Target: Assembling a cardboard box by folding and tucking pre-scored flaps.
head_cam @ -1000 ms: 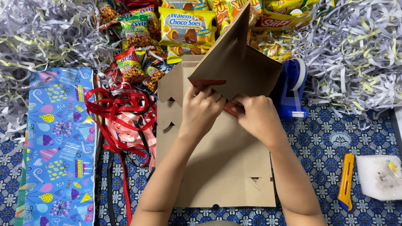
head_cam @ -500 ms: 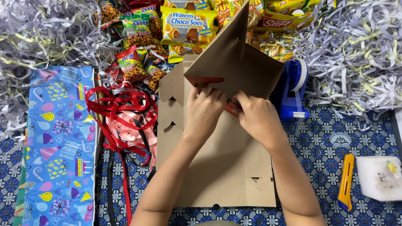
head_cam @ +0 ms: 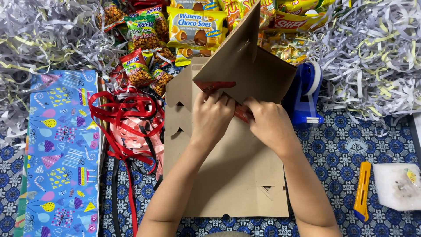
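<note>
A flat brown cardboard box blank lies in the middle, its far flap folded up toward me. My left hand presses on the fold at the flap's base, fingers curled on the cardboard. My right hand sits beside it, fingers pinching the same fold, where a red strip runs along the flap's edge. Whether the strip is tape or print I cannot tell.
A tangle of red and pink ribbons lies left of the box, next to blue patterned wrapping paper. Snack packets are piled at the back, amid shredded paper. A blue tape dispenser, yellow cutter and white foam block are right.
The raised flap has tipped slightly further up and my hands have shifted a little along the fold. Nothing else has moved.
</note>
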